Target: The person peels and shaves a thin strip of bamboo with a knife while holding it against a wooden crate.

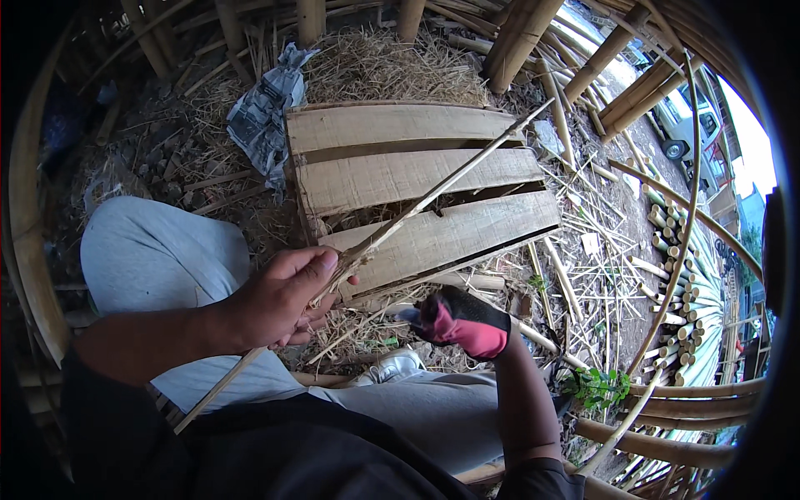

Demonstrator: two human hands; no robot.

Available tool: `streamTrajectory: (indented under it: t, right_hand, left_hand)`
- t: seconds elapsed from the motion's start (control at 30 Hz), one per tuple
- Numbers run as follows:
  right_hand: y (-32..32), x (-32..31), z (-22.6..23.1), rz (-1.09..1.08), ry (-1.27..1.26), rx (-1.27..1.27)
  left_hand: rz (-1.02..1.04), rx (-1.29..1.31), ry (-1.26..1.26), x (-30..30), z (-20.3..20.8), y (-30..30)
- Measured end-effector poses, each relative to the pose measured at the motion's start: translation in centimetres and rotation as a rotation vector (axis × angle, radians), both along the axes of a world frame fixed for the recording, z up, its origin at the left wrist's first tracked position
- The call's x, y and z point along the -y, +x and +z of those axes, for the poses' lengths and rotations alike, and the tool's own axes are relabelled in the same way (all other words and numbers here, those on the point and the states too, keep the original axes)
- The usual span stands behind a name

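My bare left hand (287, 296) is closed around a long bamboo strip (433, 193). The strip slants from beside my left thigh, up through my grip and over the crate, to its far tip at the upper right. Frayed fibres show where it leaves my fingers. My right hand (467, 323), in a black and pink glove, is curled shut to the right of the strip and apart from it. A short grey-blue tip pokes out at its left side; the rest of that thing is hidden in the glove. A slatted wooden crate (417, 173) lies just beyond both hands.
Crumpled newspaper (268, 104) lies left of the crate, with a heap of shavings (392, 67) behind it. Bamboo posts (523, 42) stand at the back. Cut bamboo poles (679, 312) are stacked at right, near a small green plant (598, 385). A vehicle (692, 129) is parked beyond.
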State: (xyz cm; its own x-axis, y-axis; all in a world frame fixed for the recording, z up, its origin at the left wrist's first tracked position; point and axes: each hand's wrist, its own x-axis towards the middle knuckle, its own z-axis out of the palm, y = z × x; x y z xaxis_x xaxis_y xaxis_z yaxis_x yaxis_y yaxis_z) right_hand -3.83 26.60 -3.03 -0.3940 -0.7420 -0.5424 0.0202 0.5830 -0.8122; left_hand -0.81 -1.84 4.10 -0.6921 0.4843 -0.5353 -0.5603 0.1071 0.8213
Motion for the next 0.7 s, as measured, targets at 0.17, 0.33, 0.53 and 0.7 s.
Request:
streamTrajectory:
  t: [0.17,0.33,0.53,0.7]
  right_hand:
    - [1.4,-2.3,0.1,-0.369,-0.229,-0.046]
    - [0.6,-2.2,0.9,-0.326,0.068,-0.761]
    - [0.7,-0.2,0.7,-0.841,-0.248,-0.362]
    - [0.8,0.6,-0.3,-0.83,-0.243,-0.287]
  left_hand:
    - [-0.063,-0.016,0.052,-0.6,0.1,0.0]
    - [-0.047,0.017,0.03,-1.0,0.0,0.0]
    - [-0.095,0.028,-0.003,-1.3,-1.2,0.4]
    - [-0.147,0.044,-0.022,-1.7,-1.1,0.8]
